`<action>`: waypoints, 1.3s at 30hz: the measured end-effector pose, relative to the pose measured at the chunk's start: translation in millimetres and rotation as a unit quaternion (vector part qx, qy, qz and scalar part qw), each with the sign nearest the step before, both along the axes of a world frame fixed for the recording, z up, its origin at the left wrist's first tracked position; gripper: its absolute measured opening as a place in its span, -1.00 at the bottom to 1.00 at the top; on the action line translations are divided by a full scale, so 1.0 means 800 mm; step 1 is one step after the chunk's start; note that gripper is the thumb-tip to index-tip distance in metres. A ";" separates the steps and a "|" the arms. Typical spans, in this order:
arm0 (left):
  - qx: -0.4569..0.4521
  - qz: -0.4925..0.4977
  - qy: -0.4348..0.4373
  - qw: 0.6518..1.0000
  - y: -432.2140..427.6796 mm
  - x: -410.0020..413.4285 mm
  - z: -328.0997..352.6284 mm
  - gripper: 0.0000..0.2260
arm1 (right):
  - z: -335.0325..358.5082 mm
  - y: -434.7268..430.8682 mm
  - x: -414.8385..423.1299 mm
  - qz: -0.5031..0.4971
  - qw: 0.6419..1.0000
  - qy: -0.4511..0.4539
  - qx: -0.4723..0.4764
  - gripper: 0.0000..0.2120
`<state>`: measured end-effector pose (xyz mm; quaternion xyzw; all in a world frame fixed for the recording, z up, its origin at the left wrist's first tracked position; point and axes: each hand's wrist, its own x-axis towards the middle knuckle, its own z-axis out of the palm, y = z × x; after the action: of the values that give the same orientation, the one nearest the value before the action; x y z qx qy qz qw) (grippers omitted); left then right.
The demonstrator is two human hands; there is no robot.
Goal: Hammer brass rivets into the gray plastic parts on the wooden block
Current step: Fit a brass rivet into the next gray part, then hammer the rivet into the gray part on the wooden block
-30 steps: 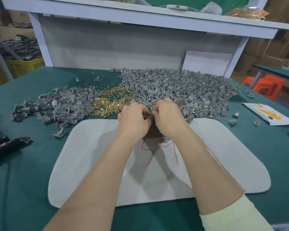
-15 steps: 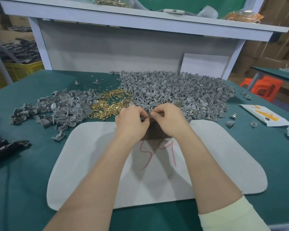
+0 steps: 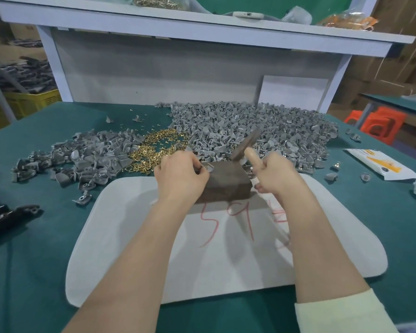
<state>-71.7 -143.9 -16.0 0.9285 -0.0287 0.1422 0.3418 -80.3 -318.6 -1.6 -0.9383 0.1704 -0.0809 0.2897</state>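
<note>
With left fingers (image 3: 200,174), pinches a gray plastic part (image 3: 208,167) on the wooden block (image 3: 226,187); with right fingers (image 3: 253,155), grips a raised hammer (image 3: 246,143). White mat (image 3: 130,236), green surface (image 3: 34,260), shelf (image 3: 202,24) behind.

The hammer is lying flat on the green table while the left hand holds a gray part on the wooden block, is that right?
No. In the head view the hammer is raised in the grip of the right hand, not lying on the green table. The left hand does hold a gray part on the wooden block.
</note>
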 end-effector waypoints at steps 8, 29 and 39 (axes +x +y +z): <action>-0.003 0.018 0.009 1.000 0.003 0.006 -0.002 -0.90 | 0.031 0.019 -0.028 0.169 0.968 -0.172 -0.073 -0.56; -0.017 0.005 0.001 1.000 0.004 0.007 -0.005 -0.85 | 0.041 0.034 -0.040 0.207 0.961 -0.103 -0.151 -0.56; -0.023 0.016 0.009 1.000 0.004 0.005 -0.004 -0.80 | 0.043 0.030 -0.041 0.218 0.967 -0.063 -0.115 -0.55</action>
<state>-67.7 -140.8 -19.2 0.9220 -0.0075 0.1400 0.3610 -112.8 -294.7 33.2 -0.9729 -0.0674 -0.0937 0.2003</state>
